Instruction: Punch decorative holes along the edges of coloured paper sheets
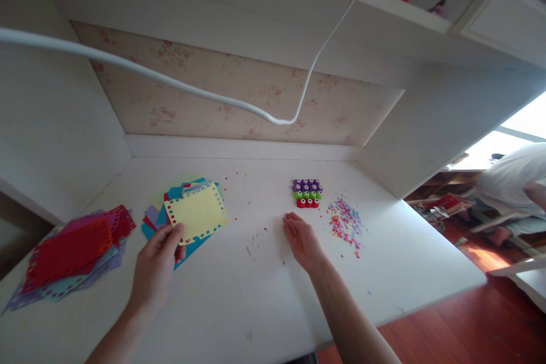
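My left grip point(160, 259) pinches the yellow punched card point(198, 213) above a card pile point(191, 252); paper punches point(307, 192) lie just beyond my right grip point(303, 243), the nearer hand; whether that's empty, I cannot tell.

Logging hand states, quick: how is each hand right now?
Left hand: closed, holding the yellow card.
Right hand: loosely open, nothing seen in it, near the punches.

No readable text, label, brand, number or sign found. Surfaces checked: the yellow card point(202, 213), the stacked coloured paper point(70, 250) and the flowered panel point(239, 99). Any marking on the small colourful blocks point(307, 186) appears too small to make out from this view.
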Motion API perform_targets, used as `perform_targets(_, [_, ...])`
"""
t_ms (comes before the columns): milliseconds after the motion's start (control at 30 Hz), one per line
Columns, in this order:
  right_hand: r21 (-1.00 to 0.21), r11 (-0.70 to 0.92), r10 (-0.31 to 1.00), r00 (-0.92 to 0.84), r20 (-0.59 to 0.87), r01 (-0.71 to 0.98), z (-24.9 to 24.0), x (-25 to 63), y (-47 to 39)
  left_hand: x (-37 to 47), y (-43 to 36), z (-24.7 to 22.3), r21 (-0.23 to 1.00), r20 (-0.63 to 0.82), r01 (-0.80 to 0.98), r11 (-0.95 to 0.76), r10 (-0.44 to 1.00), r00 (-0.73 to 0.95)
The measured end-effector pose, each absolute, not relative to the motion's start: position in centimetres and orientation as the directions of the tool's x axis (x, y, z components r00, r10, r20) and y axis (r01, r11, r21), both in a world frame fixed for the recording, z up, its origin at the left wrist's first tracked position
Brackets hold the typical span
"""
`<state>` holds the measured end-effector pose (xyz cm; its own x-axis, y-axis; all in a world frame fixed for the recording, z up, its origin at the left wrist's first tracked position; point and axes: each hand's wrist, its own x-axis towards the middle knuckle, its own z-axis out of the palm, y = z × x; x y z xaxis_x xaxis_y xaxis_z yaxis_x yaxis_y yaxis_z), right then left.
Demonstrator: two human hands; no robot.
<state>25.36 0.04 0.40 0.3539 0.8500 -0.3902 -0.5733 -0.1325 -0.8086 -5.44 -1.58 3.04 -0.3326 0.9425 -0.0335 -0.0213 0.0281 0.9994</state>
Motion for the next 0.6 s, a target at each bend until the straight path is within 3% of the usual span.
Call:
perform_targets(167, [-0.864,0.041,0.736,0.6,-0.313,-0.501,0.6,32.3,-1.5,-5.1,-1.7,2.2,0.979,-0.047,0.181,0.089,0.973,-0.224])
perform_targets(300, [-0.898,0.113,0.744,0.635,-0.208,-0.426,1.0,32.7,-3.1,-4.3,-1.6,1.1,0.934,-0.073,0.348,0.087,0.996,-0.051])
perform_targets(400, [-0.957,0.068,0.857,0.507,-0.089,-0.283,1.3,30.5,-3.4,-3.7,-1.4,0.5,0.915,-0.098,0.393,0.09,0.995,-0.001])
perform_targets(500, [-0.999,-0.022,0.964,0.266,-0.013,0.029,1.6,28.0,-2.6,-3.3,-1.3,0.3,0.9,-0.11,0.424,0.098,0.994,0.002])
perform_targets(600, [-0.94,-0.001,0.995,0.09,0.032,0.342,1.5,26.4,-0.9,-2.9,-1.2,0.3,0.881,-0.096,0.466,0.087,0.995,-0.004])
